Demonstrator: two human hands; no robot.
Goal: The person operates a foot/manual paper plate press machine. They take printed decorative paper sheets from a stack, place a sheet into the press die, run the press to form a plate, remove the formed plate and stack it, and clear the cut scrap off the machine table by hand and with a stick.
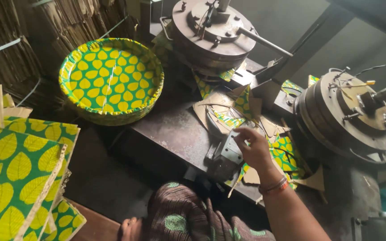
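Stacked green-yellow leaf-print paper sheets [16, 174] nearest, bottom left. Right hand [254, 149] open-fingered, touching grey metal bracket [230, 149] on bench [175, 129] amid paper scraps [228, 114]. Left hand [130, 227] barely visible, grip unclear.

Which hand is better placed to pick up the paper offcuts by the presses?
Right, probably. The right hand is over the paper offcuts on the metal bench, fingers at a small metal block. The left hand sits low beside patterned cloth, well away.
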